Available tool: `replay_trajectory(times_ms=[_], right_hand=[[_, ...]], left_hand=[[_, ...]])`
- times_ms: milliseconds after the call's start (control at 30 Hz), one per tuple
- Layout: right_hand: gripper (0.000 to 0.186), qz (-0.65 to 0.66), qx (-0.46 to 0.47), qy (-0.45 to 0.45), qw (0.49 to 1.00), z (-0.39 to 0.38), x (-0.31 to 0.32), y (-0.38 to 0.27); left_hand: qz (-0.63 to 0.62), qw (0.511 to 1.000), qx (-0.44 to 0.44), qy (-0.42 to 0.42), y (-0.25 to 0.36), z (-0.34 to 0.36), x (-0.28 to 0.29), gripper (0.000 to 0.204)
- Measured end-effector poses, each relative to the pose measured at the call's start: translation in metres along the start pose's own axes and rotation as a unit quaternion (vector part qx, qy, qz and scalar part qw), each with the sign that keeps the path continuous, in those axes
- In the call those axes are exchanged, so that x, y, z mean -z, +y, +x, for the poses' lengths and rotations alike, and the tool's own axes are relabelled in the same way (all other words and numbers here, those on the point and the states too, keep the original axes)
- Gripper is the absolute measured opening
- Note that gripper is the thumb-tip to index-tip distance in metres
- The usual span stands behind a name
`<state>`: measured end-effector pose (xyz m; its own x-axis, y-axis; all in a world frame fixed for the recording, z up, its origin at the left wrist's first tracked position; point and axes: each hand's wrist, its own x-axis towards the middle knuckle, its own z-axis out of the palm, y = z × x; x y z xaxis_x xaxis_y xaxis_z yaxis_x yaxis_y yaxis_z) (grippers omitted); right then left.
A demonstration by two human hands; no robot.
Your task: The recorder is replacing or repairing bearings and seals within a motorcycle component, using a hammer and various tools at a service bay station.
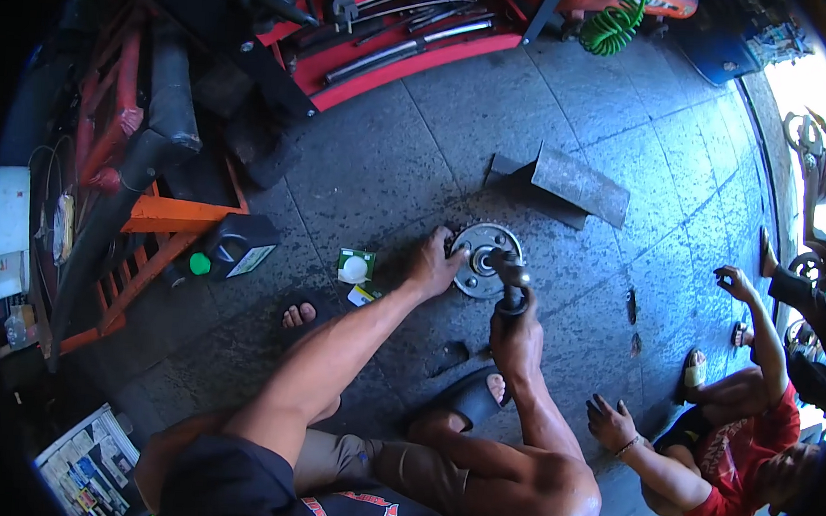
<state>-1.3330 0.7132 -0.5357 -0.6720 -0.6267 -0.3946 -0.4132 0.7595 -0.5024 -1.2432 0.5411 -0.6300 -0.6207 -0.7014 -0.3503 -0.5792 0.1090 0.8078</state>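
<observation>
A round metal sprocket (500,235) with a hub in its middle and several bolts around it lies on the dark floor in front of me. My left hand (436,264) grips its left edge, with the thumb over the face. My right hand (518,340) is closed around the handle of a hammer (517,275). The hammer's head is over the sprocket's right part, near the hub, and hides some of it. Whether the head touches the metal I cannot tell.
A bent metal angle piece (580,187) lies beyond the sprocket. Left are a green-and-white packet (355,266), a black jug (243,246) and an orange stand (177,215). A red tool tray (405,59) stands at the back. A person in a red shirt (744,453) squats at right, hands extended.
</observation>
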Motion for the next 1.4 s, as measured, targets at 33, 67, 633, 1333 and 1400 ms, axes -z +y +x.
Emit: replay_trajectory(times_ms=[33, 67, 633, 1333, 1400], right_hand=[[0.064, -0.047, -0.053, -0.061, 0.996, 0.001, 0.001, -0.001], [0.064, -0.041, -0.037, -0.017, 0.998, 0.000, 0.002, -0.001], [0.062, -0.004, -0.019, -0.003, 1.000, 0.007, 0.013, -0.002], [0.059, -0.012, -0.030, 0.003, 0.999, 0.013, 0.006, -0.001], [0.061, 0.022, -0.014, 0.026, 0.999, 0.010, 0.006, 0.003]], left_hand=[[-0.008, 1.000, -0.005, -0.004, -0.001, -0.003, -0.001, 0.044], [-0.017, 1.000, -0.004, -0.009, -0.002, -0.002, -0.001, 0.044], [-0.017, 0.999, -0.030, 0.032, -0.005, 0.000, -0.006, 0.043], [-0.009, 0.999, -0.034, 0.026, -0.009, 0.001, -0.007, 0.042], [-0.003, 0.999, -0.018, 0.026, -0.009, -0.001, -0.008, 0.042]])
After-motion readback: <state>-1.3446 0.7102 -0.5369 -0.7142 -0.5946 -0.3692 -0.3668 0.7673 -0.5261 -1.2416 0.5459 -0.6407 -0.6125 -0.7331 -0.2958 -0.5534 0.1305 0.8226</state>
